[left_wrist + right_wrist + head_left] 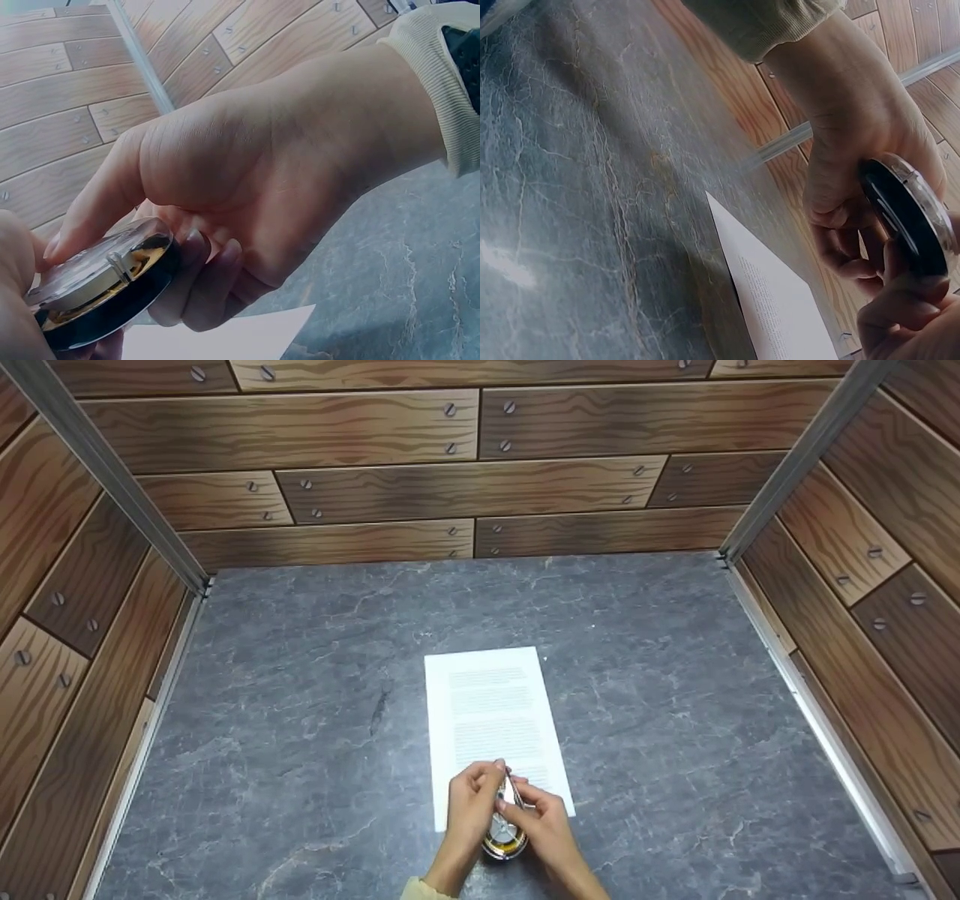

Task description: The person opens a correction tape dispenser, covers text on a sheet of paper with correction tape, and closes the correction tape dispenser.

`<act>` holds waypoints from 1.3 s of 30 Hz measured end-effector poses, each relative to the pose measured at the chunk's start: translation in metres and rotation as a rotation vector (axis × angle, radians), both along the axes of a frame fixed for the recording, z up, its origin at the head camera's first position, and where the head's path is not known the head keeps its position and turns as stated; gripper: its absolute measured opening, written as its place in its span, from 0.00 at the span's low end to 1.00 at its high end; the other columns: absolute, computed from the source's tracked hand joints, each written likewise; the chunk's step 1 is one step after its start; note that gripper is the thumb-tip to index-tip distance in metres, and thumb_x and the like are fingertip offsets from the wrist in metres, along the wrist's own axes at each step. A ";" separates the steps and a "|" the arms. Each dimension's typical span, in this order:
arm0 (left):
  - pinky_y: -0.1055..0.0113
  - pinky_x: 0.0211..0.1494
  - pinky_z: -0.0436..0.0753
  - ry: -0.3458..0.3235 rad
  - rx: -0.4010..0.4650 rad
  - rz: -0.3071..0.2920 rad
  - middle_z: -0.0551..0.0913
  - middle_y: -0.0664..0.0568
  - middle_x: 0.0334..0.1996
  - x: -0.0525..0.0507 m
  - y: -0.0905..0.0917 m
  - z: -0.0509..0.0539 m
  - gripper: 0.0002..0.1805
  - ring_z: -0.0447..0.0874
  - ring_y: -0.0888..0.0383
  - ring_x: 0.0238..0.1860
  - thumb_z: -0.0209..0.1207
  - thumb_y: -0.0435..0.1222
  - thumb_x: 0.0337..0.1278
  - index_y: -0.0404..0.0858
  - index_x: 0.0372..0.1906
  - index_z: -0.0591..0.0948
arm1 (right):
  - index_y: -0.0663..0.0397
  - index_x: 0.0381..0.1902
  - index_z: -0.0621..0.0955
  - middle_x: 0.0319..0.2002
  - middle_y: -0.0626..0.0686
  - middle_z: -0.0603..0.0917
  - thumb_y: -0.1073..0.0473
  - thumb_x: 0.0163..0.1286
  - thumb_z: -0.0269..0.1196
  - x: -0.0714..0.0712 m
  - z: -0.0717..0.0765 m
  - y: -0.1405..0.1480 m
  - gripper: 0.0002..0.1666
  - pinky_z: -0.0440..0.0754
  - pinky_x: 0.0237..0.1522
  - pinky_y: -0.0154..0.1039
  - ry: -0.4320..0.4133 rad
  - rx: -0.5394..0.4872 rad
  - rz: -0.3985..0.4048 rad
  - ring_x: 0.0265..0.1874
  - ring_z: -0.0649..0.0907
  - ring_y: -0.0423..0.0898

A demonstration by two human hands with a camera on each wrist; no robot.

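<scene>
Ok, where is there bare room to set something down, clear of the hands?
Bare tabletop runs left of the printed sheet to the left wall, right of it to the right wall, and beyond it to the back wall. It is crowded at the sheet's near end, where the left hand and right hand hold the round case.

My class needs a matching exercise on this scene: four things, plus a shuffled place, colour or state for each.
1. Round case
2. Paper sheet
3. Tabletop
4. Back wall

A. Grey, pale-veined
B. Held by left hand and right hand
C. Brown plank pattern
D. White, with lines of text

Pairs: 1-B, 2-D, 3-A, 4-C
</scene>
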State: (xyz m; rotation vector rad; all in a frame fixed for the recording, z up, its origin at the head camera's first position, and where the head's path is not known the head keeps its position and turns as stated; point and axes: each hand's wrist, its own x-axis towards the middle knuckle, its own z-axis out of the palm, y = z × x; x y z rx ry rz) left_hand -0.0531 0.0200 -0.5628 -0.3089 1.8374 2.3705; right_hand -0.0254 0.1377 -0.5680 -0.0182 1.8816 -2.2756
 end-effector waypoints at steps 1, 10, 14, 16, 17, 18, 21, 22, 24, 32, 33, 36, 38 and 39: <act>0.71 0.32 0.81 0.005 -0.011 0.002 0.88 0.41 0.28 0.000 0.000 0.000 0.13 0.88 0.53 0.30 0.58 0.36 0.67 0.26 0.39 0.82 | 0.86 0.57 0.71 0.48 0.69 0.81 0.72 0.66 0.61 0.000 0.000 0.000 0.26 0.86 0.40 0.38 0.006 -0.001 0.000 0.34 0.88 0.43; 0.75 0.25 0.73 0.052 -0.131 -0.015 0.85 0.45 0.23 0.000 -0.001 0.003 0.12 0.78 0.62 0.21 0.57 0.35 0.69 0.28 0.37 0.81 | 0.84 0.58 0.73 0.56 0.76 0.76 0.72 0.66 0.62 0.001 0.001 0.000 0.25 0.86 0.41 0.37 0.041 0.006 -0.010 0.38 0.87 0.43; 0.73 0.29 0.74 0.065 -0.150 -0.040 0.85 0.47 0.24 -0.001 0.000 0.004 0.11 0.80 0.60 0.25 0.56 0.35 0.71 0.30 0.37 0.80 | 0.84 0.58 0.72 0.57 0.77 0.76 0.72 0.66 0.61 0.001 0.001 0.000 0.25 0.86 0.42 0.37 0.054 -0.006 -0.020 0.40 0.87 0.42; 0.73 0.28 0.73 0.071 -0.162 -0.052 0.84 0.49 0.22 -0.002 -0.001 0.003 0.11 0.78 0.60 0.24 0.55 0.35 0.71 0.30 0.37 0.80 | 0.85 0.57 0.72 0.58 0.78 0.74 0.73 0.65 0.62 0.001 -0.001 0.000 0.25 0.84 0.45 0.36 0.083 -0.010 -0.014 0.43 0.86 0.41; 0.73 0.27 0.72 0.069 -0.160 -0.052 0.82 0.50 0.22 -0.003 -0.001 0.002 0.11 0.77 0.61 0.23 0.54 0.35 0.72 0.30 0.37 0.79 | 0.85 0.56 0.73 0.58 0.78 0.73 0.73 0.65 0.62 0.001 -0.002 0.000 0.24 0.83 0.49 0.35 0.114 0.000 0.001 0.47 0.85 0.40; 0.73 0.27 0.72 0.063 -0.154 -0.050 0.81 0.51 0.21 -0.005 -0.002 0.002 0.11 0.76 0.62 0.22 0.54 0.36 0.72 0.30 0.38 0.79 | 0.86 0.55 0.74 0.59 0.79 0.72 0.74 0.64 0.62 0.001 -0.003 0.000 0.23 0.80 0.53 0.34 0.150 0.009 0.022 0.51 0.83 0.40; 0.74 0.23 0.70 0.041 -0.143 -0.031 0.77 0.53 0.17 -0.007 -0.003 0.002 0.12 0.72 0.63 0.18 0.53 0.36 0.73 0.29 0.38 0.78 | 0.85 0.52 0.76 0.61 0.79 0.70 0.76 0.62 0.63 0.002 -0.006 0.000 0.21 0.72 0.62 0.32 0.241 0.022 0.084 0.60 0.77 0.38; 0.75 0.22 0.69 0.034 -0.141 -0.020 0.75 0.54 0.16 -0.008 -0.003 0.003 0.13 0.71 0.63 0.17 0.53 0.36 0.73 0.29 0.38 0.78 | 0.85 0.51 0.77 0.61 0.79 0.69 0.76 0.61 0.63 0.002 -0.007 0.000 0.20 0.68 0.65 0.32 0.270 0.028 0.099 0.63 0.74 0.37; 0.75 0.21 0.68 0.029 -0.128 -0.007 0.76 0.54 0.16 -0.008 -0.002 0.005 0.13 0.71 0.63 0.16 0.54 0.36 0.73 0.28 0.37 0.78 | 0.84 0.49 0.78 0.61 0.80 0.69 0.76 0.61 0.63 0.001 -0.007 0.000 0.19 0.69 0.65 0.33 0.277 0.015 0.103 0.64 0.74 0.37; 0.76 0.20 0.69 0.046 -0.051 0.014 0.84 0.43 0.20 -0.005 0.000 0.004 0.14 0.75 0.62 0.16 0.53 0.37 0.74 0.29 0.37 0.77 | 0.84 0.48 0.78 0.61 0.81 0.69 0.76 0.62 0.62 -0.001 -0.004 0.001 0.18 0.78 0.57 0.35 0.180 -0.007 0.092 0.59 0.78 0.38; 0.75 0.21 0.71 0.037 -0.039 0.012 0.84 0.43 0.20 -0.005 0.000 0.004 0.13 0.76 0.61 0.17 0.53 0.38 0.74 0.30 0.37 0.77 | 0.85 0.49 0.78 0.59 0.81 0.71 0.76 0.62 0.62 0.000 -0.004 0.000 0.18 0.80 0.54 0.35 0.174 -0.009 0.093 0.56 0.80 0.38; 0.72 0.24 0.78 0.023 0.005 0.006 0.84 0.40 0.21 -0.005 0.000 0.004 0.12 0.83 0.55 0.20 0.52 0.38 0.74 0.32 0.37 0.76 | 0.85 0.49 0.78 0.51 0.77 0.79 0.76 0.62 0.62 0.001 -0.004 0.000 0.18 0.84 0.46 0.36 0.161 -0.004 0.099 0.46 0.85 0.41; 0.70 0.23 0.80 0.022 0.018 0.008 0.84 0.40 0.22 -0.005 -0.001 0.004 0.12 0.83 0.55 0.20 0.52 0.38 0.75 0.32 0.38 0.76 | 0.84 0.49 0.78 0.46 0.71 0.83 0.75 0.63 0.62 0.001 -0.005 0.000 0.18 0.86 0.41 0.37 0.154 0.001 0.105 0.40 0.86 0.42; 0.70 0.23 0.80 0.022 0.021 0.010 0.84 0.39 0.22 -0.005 -0.001 0.003 0.12 0.83 0.54 0.21 0.51 0.38 0.75 0.32 0.38 0.76 | 0.83 0.49 0.78 0.42 0.68 0.85 0.74 0.63 0.63 0.001 -0.005 0.000 0.18 0.86 0.39 0.37 0.149 0.004 0.109 0.37 0.86 0.43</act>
